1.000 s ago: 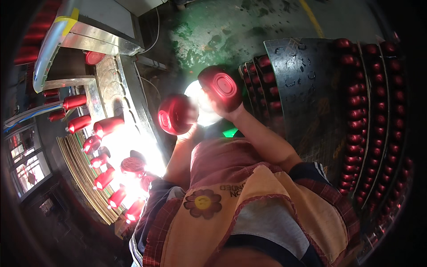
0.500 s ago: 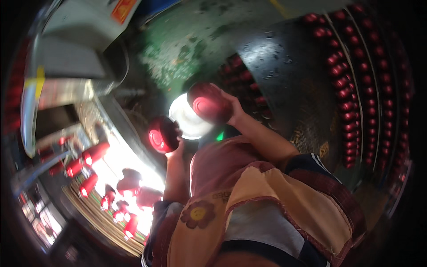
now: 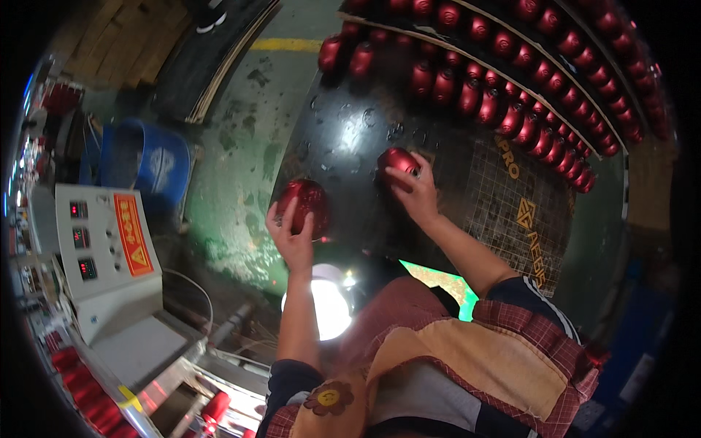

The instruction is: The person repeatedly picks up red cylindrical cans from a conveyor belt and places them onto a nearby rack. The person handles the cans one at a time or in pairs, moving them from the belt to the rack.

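Observation:
My left hand [image 3: 292, 232] grips a glossy red metal bottle [image 3: 315, 204] by its near side, with the fingers spread around it. To the right, my right hand [image 3: 415, 188] is closed on a second red metal bottle [image 3: 396, 162], tilted, with one end partly under my fingers. Both bottles are held over the near part of a dark board [image 3: 343, 175] printed with yellow marks. The far ends of both are partly hidden, so I cannot tell whether either touches the board.
Several rows of similar red bottles [image 3: 504, 109] stand on stacked boards at the far right. A grey control box [image 3: 109, 255] with small red displays stands at the left, near a blue bin [image 3: 150, 164]. Below my left forearm glows a round white light [image 3: 328, 306]. Wet green floor [image 3: 244, 146] lies beyond.
My view has turned from the lit machine toward the dark board and bottle rows. Both hands have carried their bottles along, reaching forward over the board, and the bottles are now turned differently.

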### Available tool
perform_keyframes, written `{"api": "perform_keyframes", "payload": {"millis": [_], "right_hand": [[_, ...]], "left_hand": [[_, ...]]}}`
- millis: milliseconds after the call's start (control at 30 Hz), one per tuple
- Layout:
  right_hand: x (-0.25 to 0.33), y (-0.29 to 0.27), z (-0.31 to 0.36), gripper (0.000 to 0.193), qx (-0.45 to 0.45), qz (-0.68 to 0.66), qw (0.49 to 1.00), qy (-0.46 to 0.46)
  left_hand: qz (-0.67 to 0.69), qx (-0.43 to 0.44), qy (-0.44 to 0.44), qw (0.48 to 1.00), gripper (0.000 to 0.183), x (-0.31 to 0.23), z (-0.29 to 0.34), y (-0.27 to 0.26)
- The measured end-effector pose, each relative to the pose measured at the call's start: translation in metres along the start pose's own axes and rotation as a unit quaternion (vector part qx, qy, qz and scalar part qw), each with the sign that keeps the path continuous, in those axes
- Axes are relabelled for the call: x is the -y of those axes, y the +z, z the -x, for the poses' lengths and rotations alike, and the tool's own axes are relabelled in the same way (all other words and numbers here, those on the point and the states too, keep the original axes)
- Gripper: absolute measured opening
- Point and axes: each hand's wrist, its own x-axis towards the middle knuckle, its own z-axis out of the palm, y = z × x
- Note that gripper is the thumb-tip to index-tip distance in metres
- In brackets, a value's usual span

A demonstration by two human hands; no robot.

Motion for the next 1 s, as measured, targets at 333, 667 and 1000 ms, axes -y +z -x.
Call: {"api": "perform_keyframes", "payload": {"millis": [333, 667, 1000], "right_hand": [[0.005, -0.035, -0.014, 0.048, 0.104, 0.056, 0.993, -0.012], [-0.045, 0.107, -0.296, 0.060, 0.037, 0.057, 0.983, 0.168], [-0.087, 0.139, -0.305, 0.050, -0.033, 0.046, 0.988, 0.145]], "left_hand": [[-0.124, 0.139, 0.058, 0.981, 0.048, -0.008, -0.003, 0.067], [-0.089, 0.072, 0.197, 0.974, 0.047, -0.035, -0.206, 0.135], [-0.145, 0.184, 0.186, 0.954, 0.057, -0.016, -0.337, 0.323]]}}
